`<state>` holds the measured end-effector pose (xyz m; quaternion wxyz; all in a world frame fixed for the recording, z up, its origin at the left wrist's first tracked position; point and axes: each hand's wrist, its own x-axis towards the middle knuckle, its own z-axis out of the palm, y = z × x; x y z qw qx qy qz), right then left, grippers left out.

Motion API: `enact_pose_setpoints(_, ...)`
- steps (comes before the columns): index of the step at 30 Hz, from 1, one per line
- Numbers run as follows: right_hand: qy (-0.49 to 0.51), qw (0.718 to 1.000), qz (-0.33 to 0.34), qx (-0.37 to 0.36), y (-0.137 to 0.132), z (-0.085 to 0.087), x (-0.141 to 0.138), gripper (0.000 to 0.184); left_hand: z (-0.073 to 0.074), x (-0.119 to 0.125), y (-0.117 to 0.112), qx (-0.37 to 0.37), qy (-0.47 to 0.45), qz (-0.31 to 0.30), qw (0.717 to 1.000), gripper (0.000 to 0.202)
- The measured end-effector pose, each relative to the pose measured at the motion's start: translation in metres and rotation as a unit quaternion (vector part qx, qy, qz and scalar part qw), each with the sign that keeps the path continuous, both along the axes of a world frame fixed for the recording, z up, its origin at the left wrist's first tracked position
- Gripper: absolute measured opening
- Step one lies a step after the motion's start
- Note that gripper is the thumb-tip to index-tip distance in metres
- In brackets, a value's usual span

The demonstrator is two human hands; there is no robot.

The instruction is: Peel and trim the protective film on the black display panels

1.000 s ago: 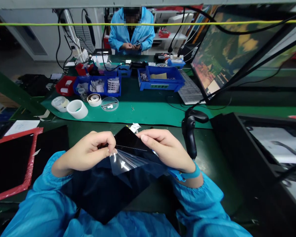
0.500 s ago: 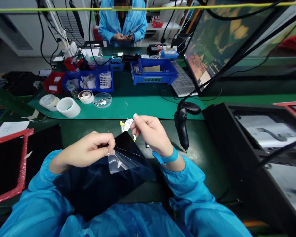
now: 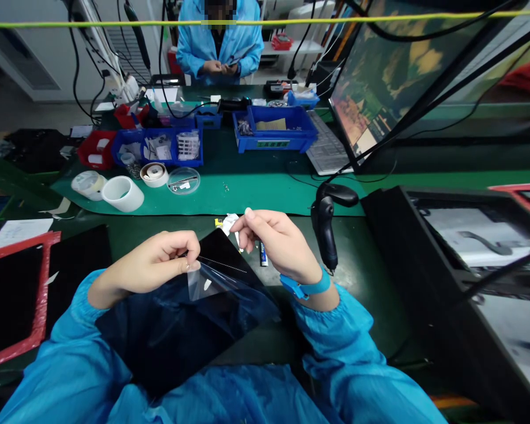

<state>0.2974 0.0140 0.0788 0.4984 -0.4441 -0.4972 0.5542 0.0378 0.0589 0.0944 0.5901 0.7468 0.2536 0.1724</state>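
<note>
A dark glossy panel (image 3: 176, 330) lies tilted across my lap and the bench edge. Its clear protective film (image 3: 207, 282) is partly peeled back at the far corner. My left hand (image 3: 152, 265) is closed in a pinch on the lifted film corner. My right hand (image 3: 276, 241) hovers just beyond the panel's far corner, fingers pinched on a small white tab (image 3: 229, 222). A small tube-like item (image 3: 263, 254) lies on the bench under my right hand.
A black handheld tool (image 3: 327, 227) stands right of my hands. Tape rolls (image 3: 123, 192), a clear dish (image 3: 184, 179) and blue bins (image 3: 274, 126) sit on the green mat. A red-framed black panel (image 3: 13, 288) lies left, a monitor (image 3: 380, 76) and dark tray (image 3: 463, 265) right. Another person (image 3: 221, 44) works opposite.
My right hand left the panel's edge, reached forward and pinched the white tab, then drew back slightly. My left hand kept hold of the film, lifting it a little.
</note>
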Motion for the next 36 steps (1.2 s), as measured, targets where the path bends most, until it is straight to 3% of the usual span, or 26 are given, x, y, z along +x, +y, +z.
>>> enact_pose_setpoints(3,-0.025,0.999,0.032,-0.004,-0.002,0.0,-0.001,0.059,0.002,0.001,0.001,-0.005,0.002,0.006,1.0,0.027)
enact_pose_setpoints(5,-0.031,0.997,0.074,0.017,-0.003,-0.002,-0.001,0.048,0.004,0.002,0.001,-0.002,-0.008,0.011,1.0,0.026)
enact_pose_setpoints(10,0.027,0.982,0.182,0.04,-0.002,-0.004,0.003,0.039,0.005,0.002,0.001,-0.003,-0.01,0.0,1.0,0.027)
enact_pose_setpoints(13,0.009,0.988,0.155,0.023,0.0,-0.005,0.0,0.037,0.002,0.003,0.003,0.004,0.008,-0.033,0.999,0.027)
enact_pose_setpoints(18,-0.057,0.996,0.07,0.011,0.005,-0.012,-0.014,0.064,-0.005,0.01,0.002,-0.011,0.018,-0.07,0.997,0.027)
enact_pose_setpoints(21,-0.077,0.997,0.023,-0.007,0.01,-0.018,-0.018,0.067,-0.006,0.011,0.001,-0.029,0.023,-0.085,0.996,0.027)
enact_pose_setpoints(26,-0.03,0.999,-0.007,-0.021,0.015,-0.017,-0.007,0.065,-0.004,0.008,0.002,-0.044,0.004,-0.048,0.998,0.027)
enact_pose_setpoints(32,-0.045,0.999,0.025,0.01,0.011,-0.002,0.013,0.06,-0.002,0.006,0.005,-0.06,-0.009,-0.008,0.998,0.034)
enact_pose_setpoints(36,-0.059,0.991,0.117,0.027,0.004,0.004,0.024,0.046,-0.001,0.006,0.007,-0.054,-0.008,0.0,0.998,0.036)
